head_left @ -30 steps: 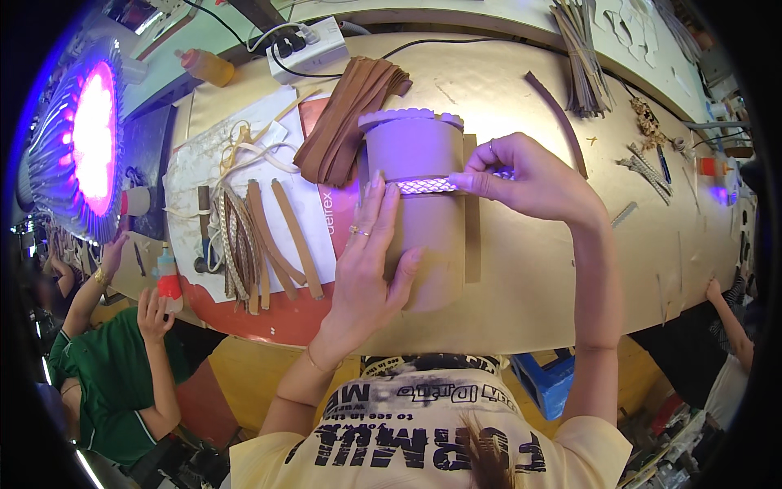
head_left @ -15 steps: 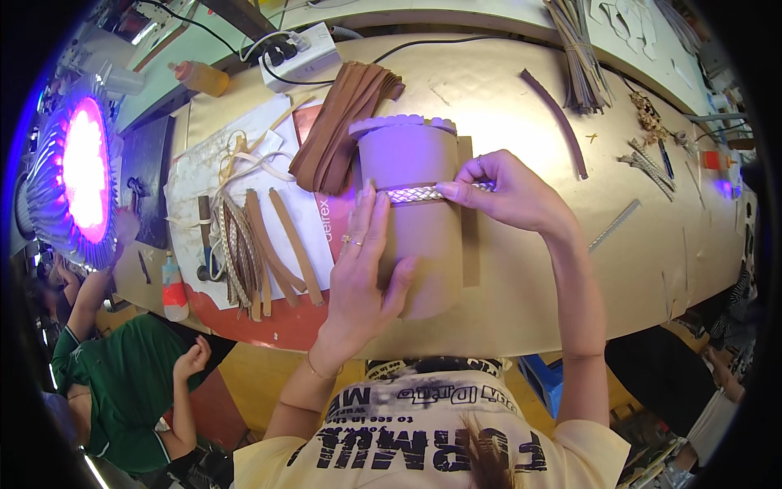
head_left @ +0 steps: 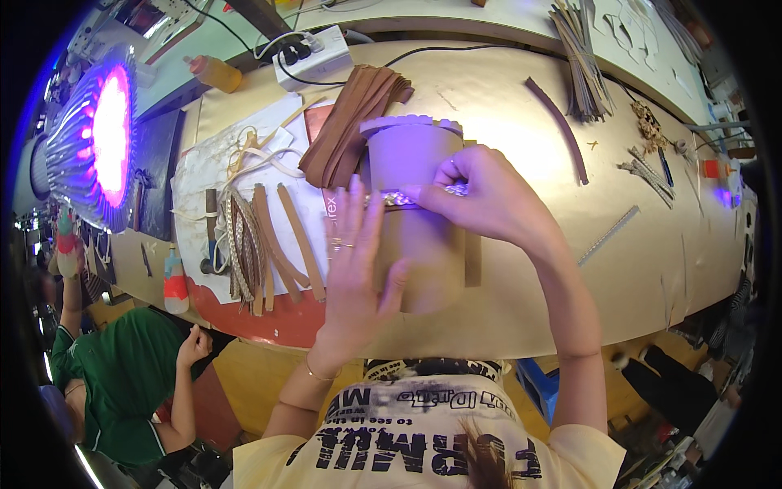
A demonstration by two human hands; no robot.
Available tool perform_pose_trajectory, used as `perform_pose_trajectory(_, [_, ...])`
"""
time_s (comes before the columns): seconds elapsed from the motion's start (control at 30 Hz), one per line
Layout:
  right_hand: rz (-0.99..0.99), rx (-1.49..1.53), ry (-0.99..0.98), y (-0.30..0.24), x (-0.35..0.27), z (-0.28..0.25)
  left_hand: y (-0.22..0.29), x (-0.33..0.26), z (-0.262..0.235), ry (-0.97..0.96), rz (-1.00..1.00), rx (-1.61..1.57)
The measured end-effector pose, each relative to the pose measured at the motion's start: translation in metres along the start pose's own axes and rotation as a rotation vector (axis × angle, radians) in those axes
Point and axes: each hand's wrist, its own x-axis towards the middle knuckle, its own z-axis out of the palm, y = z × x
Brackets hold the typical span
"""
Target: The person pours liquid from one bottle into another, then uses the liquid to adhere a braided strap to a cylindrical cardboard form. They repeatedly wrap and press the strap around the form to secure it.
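A tan cylinder (head_left: pixel 419 265) with a scalloped upper rim lies in front of me on the table. Across its middle runs a shiny, pale braided strip (head_left: pixel 397 199). My right hand (head_left: pixel 489 196) is closed on this strip, thumb pressed along it over the cylinder's front. The strip's right end shows only partly between the fingers. My left hand (head_left: pixel 352 261) lies along the cylinder's left side with fingers stretched out, fingertips by the strip's left end. Behind the cylinder, touching or close to it, is a stack of brown strips (head_left: pixel 346 126).
To the left lie braided strips (head_left: pixel 242 253), flat tan strips (head_left: pixel 301 240) and a hammer (head_left: pixel 211 220) on white paper. A glowing lamp (head_left: pixel 110 138) stands far left. A glue bottle (head_left: pixel 175 285) sits near the edge. A person in green (head_left: pixel 130 383) sits left; a power strip (head_left: pixel 318 59) lies behind.
My right hand has slid left along the braided strip, covering more of it. My left hand has shifted slightly left. The whole view has turned a little.
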Motion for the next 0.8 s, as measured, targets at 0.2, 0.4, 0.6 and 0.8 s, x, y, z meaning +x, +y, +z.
perform_pose_trajectory(0.2, [0.100, 0.150, -0.012, 0.001, -0.015, -0.019, 0.001, 0.000, 0.014, -0.055, -0.025, -0.233])
perform_pose_trajectory(0.4, [0.125, 0.252, -0.041, 0.020, -0.031, -0.029, 0.000, 0.002, 0.015, -0.041, 0.013, -0.215])
perform_pose_trajectory(0.6, [0.097, 0.340, -0.008, 0.040, -0.029, -0.015, 0.001, 0.002, 0.014, -0.066, -0.005, -0.208])
perform_pose_trajectory(0.8, [0.129, 0.397, -0.018, 0.051, -0.026, -0.008, 0.003, 0.003, 0.013, -0.089, -0.022, -0.183])
